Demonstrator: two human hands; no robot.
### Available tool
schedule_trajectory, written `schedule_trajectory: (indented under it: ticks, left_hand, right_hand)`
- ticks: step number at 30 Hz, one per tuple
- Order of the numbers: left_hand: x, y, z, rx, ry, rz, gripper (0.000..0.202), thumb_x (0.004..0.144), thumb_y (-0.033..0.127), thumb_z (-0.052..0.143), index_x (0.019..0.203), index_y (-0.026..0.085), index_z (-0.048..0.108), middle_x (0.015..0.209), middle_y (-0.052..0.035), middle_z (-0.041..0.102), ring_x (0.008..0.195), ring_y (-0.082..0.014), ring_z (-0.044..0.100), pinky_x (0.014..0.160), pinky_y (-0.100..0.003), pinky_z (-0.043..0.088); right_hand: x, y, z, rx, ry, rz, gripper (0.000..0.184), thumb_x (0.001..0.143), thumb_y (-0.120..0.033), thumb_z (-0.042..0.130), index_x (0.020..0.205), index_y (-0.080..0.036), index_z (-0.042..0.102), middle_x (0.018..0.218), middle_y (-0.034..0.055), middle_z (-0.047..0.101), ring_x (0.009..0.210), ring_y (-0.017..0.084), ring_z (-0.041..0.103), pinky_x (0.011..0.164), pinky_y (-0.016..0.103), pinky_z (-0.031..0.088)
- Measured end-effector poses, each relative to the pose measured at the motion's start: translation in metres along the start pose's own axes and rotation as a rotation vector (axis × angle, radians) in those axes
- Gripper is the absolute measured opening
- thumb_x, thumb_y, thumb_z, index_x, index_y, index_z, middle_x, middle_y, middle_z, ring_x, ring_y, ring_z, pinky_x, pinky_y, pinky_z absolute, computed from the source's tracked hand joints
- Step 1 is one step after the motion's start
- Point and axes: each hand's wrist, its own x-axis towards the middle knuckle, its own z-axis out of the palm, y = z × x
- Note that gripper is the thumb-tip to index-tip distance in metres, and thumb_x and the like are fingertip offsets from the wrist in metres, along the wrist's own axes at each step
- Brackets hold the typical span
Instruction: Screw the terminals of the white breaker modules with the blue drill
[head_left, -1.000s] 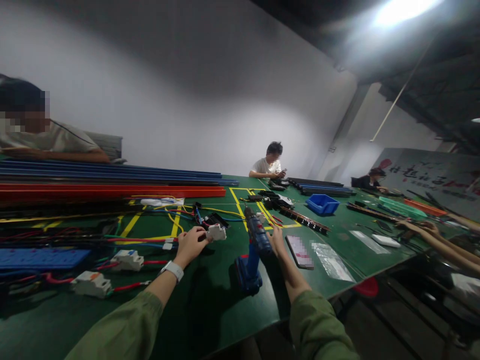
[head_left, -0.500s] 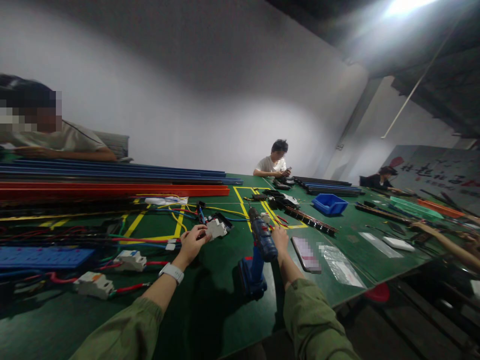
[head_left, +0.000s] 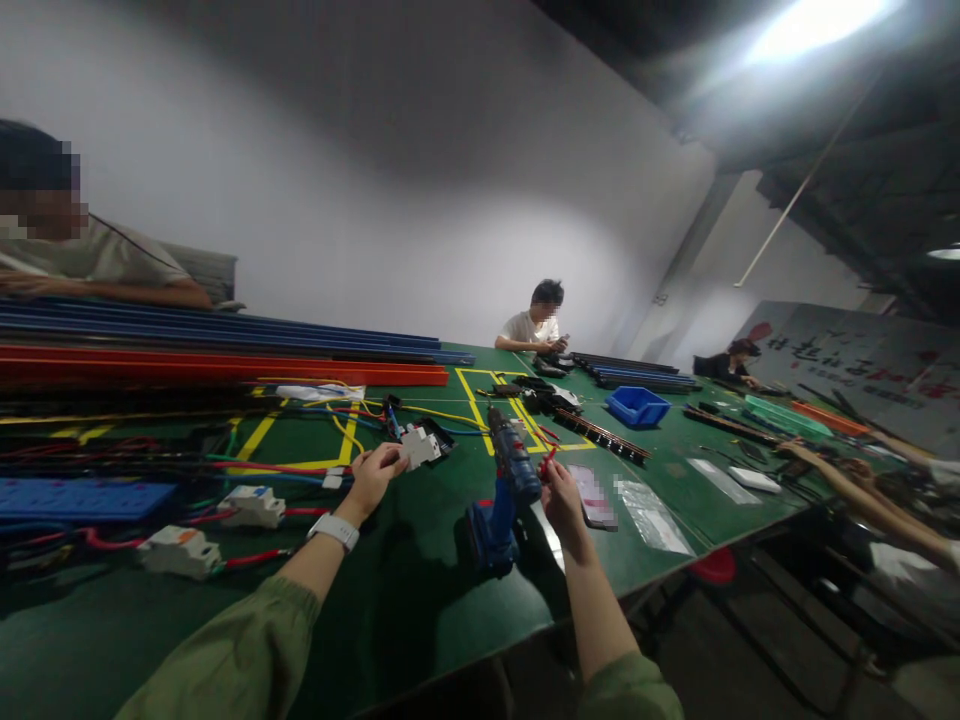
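Note:
A white circuit breaker (head_left: pixel 421 447) lies tilted beside a black part on the green table. My left hand (head_left: pixel 373 478), wearing a pale watch, has its closed fingers at the breaker's near left edge. Between my two hands a blue cordless drill (head_left: pixel 517 466) stands on its battery, chuck pointing away from me. Just right of the drill, my right hand (head_left: pixel 561 495) pinches a short red wire (head_left: pixel 549 459), raised a little above the table. Two more wired breakers (head_left: pixel 180 552) lie to the left with red cables.
A blue power strip (head_left: pixel 82 503) and orange trunking (head_left: pixel 225 372) lie on the left. Rightward are a phone (head_left: pixel 592 497), a clear plastic bag (head_left: pixel 652 517), a blue bin (head_left: pixel 637 406) and a copper busbar strip (head_left: pixel 601 436). Other people sit around the table.
My right hand has come back from behind the drill, now with a red wire in its fingers. My left hand stays by the breaker. The whole view has shifted slightly.

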Motion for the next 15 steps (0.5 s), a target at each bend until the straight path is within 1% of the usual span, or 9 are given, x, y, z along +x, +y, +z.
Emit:
schedule_trajectory:
  ticks: [2, 4, 6, 9, 11, 13, 15]
  left_hand:
    - [0.0, -0.001, 0.001, -0.001, 0.013, -0.006, 0.039, 0.086, 0.056, 0.053, 0.107, 0.026, 0.065, 0.109, -0.001, 0.074, 0.11, -0.0234, 0.062, 0.111, -0.045, 0.025]
    - [-0.001, -0.002, 0.001, -0.007, 0.021, -0.01, 0.038, 0.086, 0.055, 0.053, 0.107, 0.026, 0.065, 0.107, -0.0011, 0.075, 0.111, -0.0234, 0.063, 0.111, -0.045, 0.024]
    - [-0.002, -0.002, 0.002, -0.015, 0.028, -0.01, 0.037, 0.086, 0.054, 0.053, 0.107, 0.026, 0.064, 0.106, -0.0009, 0.075, 0.111, -0.0236, 0.063, 0.112, -0.046, 0.024]
    - [-0.004, -0.001, 0.001, -0.024, 0.029, -0.008, 0.036, 0.086, 0.053, 0.053, 0.106, 0.026, 0.064, 0.106, -0.0012, 0.075, 0.113, -0.0241, 0.062, 0.112, -0.046, 0.024]
    - [-0.005, 0.0, 0.0, -0.036, 0.024, -0.004, 0.036, 0.086, 0.053, 0.054, 0.106, 0.026, 0.064, 0.107, -0.0016, 0.075, 0.113, -0.0243, 0.062, 0.112, -0.046, 0.024]
    - [-0.006, 0.001, -0.002, -0.052, 0.02, -0.002, 0.036, 0.085, 0.053, 0.054, 0.107, 0.026, 0.064, 0.108, -0.0015, 0.075, 0.113, -0.0242, 0.062, 0.112, -0.046, 0.024]
    - [-0.006, 0.003, -0.003, -0.059, 0.015, -0.005, 0.037, 0.086, 0.054, 0.053, 0.107, 0.026, 0.064, 0.107, -0.001, 0.075, 0.112, -0.024, 0.062, 0.113, -0.046, 0.024]
  right_hand:
    - [-0.016, -0.016, -0.007, 0.078, 0.012, 0.035, 0.031, 0.085, -0.05, 0.064, 0.094, -0.021, 0.064, 0.085, 0.0063, 0.067, 0.075, 0.021, 0.066, 0.071, 0.036, 0.056]
    - [-0.033, -0.035, -0.013, 0.312, 0.1, 0.114, 0.031, 0.079, -0.043, 0.075, 0.098, -0.021, 0.065, 0.092, 0.0055, 0.069, 0.077, 0.018, 0.067, 0.074, 0.035, 0.058]
    - [-0.05, -0.056, -0.016, 0.45, 0.164, 0.126, 0.034, 0.074, -0.034, 0.081, 0.101, -0.02, 0.066, 0.097, 0.0047, 0.07, 0.079, 0.017, 0.069, 0.075, 0.033, 0.059]
    - [-0.071, -0.087, -0.013, 0.545, 0.232, 0.06, 0.027, 0.075, -0.029, 0.081, 0.096, -0.02, 0.067, 0.095, 0.002, 0.07, 0.076, 0.013, 0.068, 0.074, 0.03, 0.059]
    - [-0.084, -0.106, -0.007, 0.598, 0.232, 0.014, 0.022, 0.078, -0.027, 0.079, 0.095, -0.022, 0.068, 0.093, 0.0007, 0.069, 0.073, 0.012, 0.067, 0.072, 0.028, 0.058]
    - [-0.096, -0.123, 0.004, 0.62, 0.218, -0.054, 0.018, 0.08, -0.027, 0.077, 0.095, -0.023, 0.068, 0.092, 0.0006, 0.068, 0.073, 0.012, 0.066, 0.07, 0.028, 0.057]
    - [-0.109, -0.137, 0.019, 0.582, 0.188, -0.143, 0.017, 0.082, -0.029, 0.075, 0.096, -0.024, 0.067, 0.091, 0.0014, 0.067, 0.072, 0.013, 0.067, 0.067, 0.029, 0.056]
